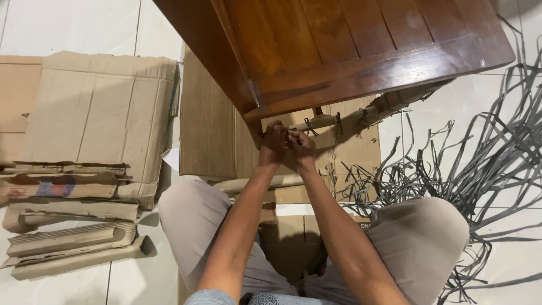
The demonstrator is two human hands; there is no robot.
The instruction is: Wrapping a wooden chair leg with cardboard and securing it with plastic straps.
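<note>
Both sets of fingers are curled shut and pressed together at one spot: the left hand [273,142] and the right hand [301,146] meet knuckle to knuckle on the near end of a cardboard-wrapped rail [333,120] that runs under the corner of the wooden furniture piece [361,45]. The fingertips pinch something small at the wrap, most likely a dark strap [308,125] tied around the rail just beside the right hand's fingers, but what exactly lies between the fingertips is too small to tell. A second strap [339,121] circles the rail a little further right, clear of both hands. The rail slants up to the right, below the glossy brown edge of the furniture. Beneath the hands lies a flat sheet of cardboard [206,124] on the white tiled floor [73,25]. The person's knees, in light trousers, frame both forearms. To the right, a loose tangle of grey plastic straps [491,164] spreads over the tiles, well apart from the hands. To the left sit flattened cardboard boxes [96,107] and a stack of folded cardboard pieces [70,237].
</note>
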